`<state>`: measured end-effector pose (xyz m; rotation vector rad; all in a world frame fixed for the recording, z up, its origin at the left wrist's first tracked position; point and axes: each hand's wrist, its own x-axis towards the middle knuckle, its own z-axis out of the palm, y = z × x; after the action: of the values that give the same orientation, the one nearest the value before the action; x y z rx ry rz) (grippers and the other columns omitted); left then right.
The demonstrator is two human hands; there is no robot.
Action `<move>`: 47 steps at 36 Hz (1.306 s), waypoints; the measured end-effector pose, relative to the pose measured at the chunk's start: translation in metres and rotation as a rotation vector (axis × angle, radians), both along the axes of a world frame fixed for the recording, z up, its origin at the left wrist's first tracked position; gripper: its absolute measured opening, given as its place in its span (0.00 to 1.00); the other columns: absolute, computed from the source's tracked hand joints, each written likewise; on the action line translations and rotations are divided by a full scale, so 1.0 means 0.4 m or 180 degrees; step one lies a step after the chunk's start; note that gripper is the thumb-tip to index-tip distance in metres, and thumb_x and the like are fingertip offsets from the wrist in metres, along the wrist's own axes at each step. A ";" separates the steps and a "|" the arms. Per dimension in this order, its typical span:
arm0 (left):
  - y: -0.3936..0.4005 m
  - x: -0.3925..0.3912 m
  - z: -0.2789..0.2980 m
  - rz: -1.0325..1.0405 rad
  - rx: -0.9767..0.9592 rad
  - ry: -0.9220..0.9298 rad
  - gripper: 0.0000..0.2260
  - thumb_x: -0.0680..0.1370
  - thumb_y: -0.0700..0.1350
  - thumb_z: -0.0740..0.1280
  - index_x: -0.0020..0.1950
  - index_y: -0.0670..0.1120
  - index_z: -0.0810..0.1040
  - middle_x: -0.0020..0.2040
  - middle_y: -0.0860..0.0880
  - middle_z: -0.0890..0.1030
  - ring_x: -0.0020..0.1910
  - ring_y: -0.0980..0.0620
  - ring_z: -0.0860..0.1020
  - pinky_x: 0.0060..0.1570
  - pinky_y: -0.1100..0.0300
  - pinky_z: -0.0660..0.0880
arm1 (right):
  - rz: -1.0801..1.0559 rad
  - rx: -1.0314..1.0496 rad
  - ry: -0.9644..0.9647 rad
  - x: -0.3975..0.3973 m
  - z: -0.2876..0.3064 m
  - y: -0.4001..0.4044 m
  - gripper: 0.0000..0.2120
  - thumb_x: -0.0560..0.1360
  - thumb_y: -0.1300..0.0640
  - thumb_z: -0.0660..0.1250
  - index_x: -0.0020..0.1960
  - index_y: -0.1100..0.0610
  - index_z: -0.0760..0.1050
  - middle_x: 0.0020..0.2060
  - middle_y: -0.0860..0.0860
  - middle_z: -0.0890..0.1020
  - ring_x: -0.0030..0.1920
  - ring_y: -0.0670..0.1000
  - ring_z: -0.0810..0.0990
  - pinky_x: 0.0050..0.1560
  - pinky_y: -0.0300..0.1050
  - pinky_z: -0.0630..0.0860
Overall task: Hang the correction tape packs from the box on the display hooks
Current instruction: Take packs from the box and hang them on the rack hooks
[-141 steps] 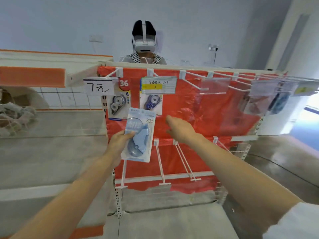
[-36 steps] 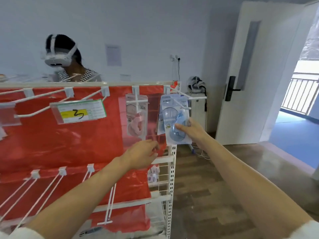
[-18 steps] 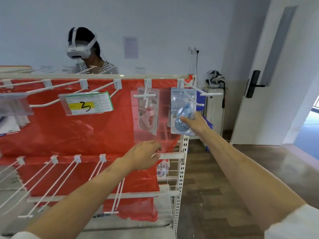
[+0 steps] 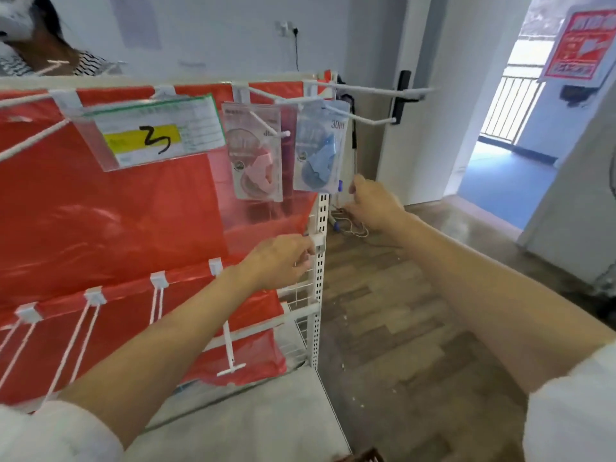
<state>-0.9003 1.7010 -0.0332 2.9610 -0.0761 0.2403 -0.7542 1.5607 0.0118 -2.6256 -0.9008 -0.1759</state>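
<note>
Letting go: you had taken your right hand [image 4: 373,208] off the blue correction tape pack in its clear blister card [image 4: 319,151]; half a second earlier your fingers were on its lower edge.
Right hand: released, fingers loosely curled, just beside the pack's lower right corner, holding nothing.
Pack position: it hung on the white wire display hook [image 4: 353,116] at the rack's right end, beside the pink correction tape pack [image 4: 255,158].
Left hand: your left hand [image 4: 280,261] rested by the white perforated upright post [image 4: 320,261]; I could not tell whether it gripped anything.
Meaning: this pack looked placed; the box was out of view, so another fetch likely followed.
</note>
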 end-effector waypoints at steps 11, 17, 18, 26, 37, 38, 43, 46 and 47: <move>-0.055 -0.005 -0.110 -0.1094 0.0568 0.0447 0.14 0.81 0.48 0.59 0.65 0.46 0.71 0.59 0.48 0.75 0.59 0.48 0.75 0.53 0.55 0.71 | -0.0558 -0.0370 -0.0115 -0.151 -0.150 -0.091 0.17 0.77 0.56 0.62 0.65 0.59 0.67 0.60 0.56 0.73 0.59 0.58 0.74 0.52 0.53 0.73; -0.158 -0.026 -0.201 -0.1445 0.0825 0.0617 0.12 0.81 0.48 0.57 0.60 0.44 0.72 0.57 0.46 0.75 0.57 0.44 0.77 0.48 0.52 0.73 | -0.0845 -0.0514 0.0121 -0.242 -0.284 -0.183 0.13 0.78 0.58 0.59 0.61 0.60 0.68 0.58 0.56 0.74 0.61 0.58 0.72 0.51 0.52 0.71; -0.177 -0.029 -0.220 -0.1507 0.0840 0.0632 0.12 0.81 0.48 0.57 0.60 0.44 0.72 0.57 0.46 0.75 0.57 0.44 0.76 0.48 0.52 0.72 | -0.0881 -0.0547 0.0183 -0.253 -0.312 -0.201 0.12 0.78 0.59 0.59 0.61 0.60 0.68 0.58 0.56 0.74 0.61 0.58 0.72 0.52 0.53 0.72; -0.281 -0.071 -0.440 -0.1756 0.0660 0.1303 0.11 0.81 0.47 0.57 0.57 0.42 0.72 0.57 0.44 0.76 0.57 0.41 0.76 0.52 0.49 0.74 | -0.1114 -0.0700 0.1056 -0.344 -0.553 -0.322 0.15 0.77 0.61 0.61 0.62 0.61 0.67 0.58 0.57 0.73 0.61 0.58 0.72 0.52 0.50 0.71; -0.322 -0.168 -0.807 -0.1650 0.0411 0.2234 0.12 0.80 0.46 0.58 0.62 0.45 0.72 0.58 0.43 0.75 0.54 0.42 0.75 0.46 0.52 0.73 | -0.1301 -0.0821 0.2372 -0.529 -0.938 -0.430 0.15 0.78 0.60 0.61 0.64 0.61 0.67 0.61 0.58 0.72 0.63 0.60 0.72 0.53 0.50 0.71; -0.322 -0.180 -0.843 -0.1605 0.0370 0.2306 0.12 0.80 0.47 0.58 0.61 0.45 0.72 0.57 0.44 0.75 0.53 0.42 0.76 0.46 0.53 0.73 | -0.1312 -0.0795 0.2477 -0.546 -0.974 -0.433 0.16 0.78 0.60 0.62 0.64 0.62 0.67 0.62 0.58 0.72 0.63 0.60 0.72 0.54 0.50 0.72; -0.324 -0.230 -1.003 -0.1376 0.0230 0.2691 0.12 0.80 0.46 0.58 0.63 0.47 0.71 0.60 0.46 0.75 0.56 0.45 0.75 0.51 0.52 0.74 | -0.1263 -0.0872 0.3009 -0.623 -1.146 -0.442 0.22 0.79 0.57 0.62 0.70 0.60 0.62 0.67 0.56 0.68 0.65 0.59 0.69 0.57 0.50 0.72; -0.326 -0.248 -1.093 -0.1258 0.0179 0.2867 0.14 0.80 0.44 0.58 0.65 0.46 0.70 0.64 0.46 0.73 0.60 0.45 0.74 0.54 0.52 0.73 | -0.1322 -0.0888 0.3245 -0.658 -1.256 -0.447 0.21 0.78 0.56 0.62 0.69 0.58 0.63 0.66 0.56 0.69 0.64 0.59 0.70 0.57 0.51 0.73; -0.327 -0.253 -1.123 -0.1228 0.0176 0.2890 0.14 0.80 0.44 0.58 0.64 0.46 0.70 0.63 0.46 0.73 0.60 0.45 0.74 0.54 0.52 0.73 | -0.1352 -0.0893 0.3322 -0.665 -1.289 -0.448 0.20 0.78 0.57 0.61 0.69 0.58 0.64 0.65 0.56 0.70 0.63 0.59 0.71 0.57 0.51 0.74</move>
<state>-1.0017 1.5701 -0.4824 2.7212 -0.5145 -1.1344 -1.0203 1.3817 -0.5039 -2.5410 0.0000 1.1702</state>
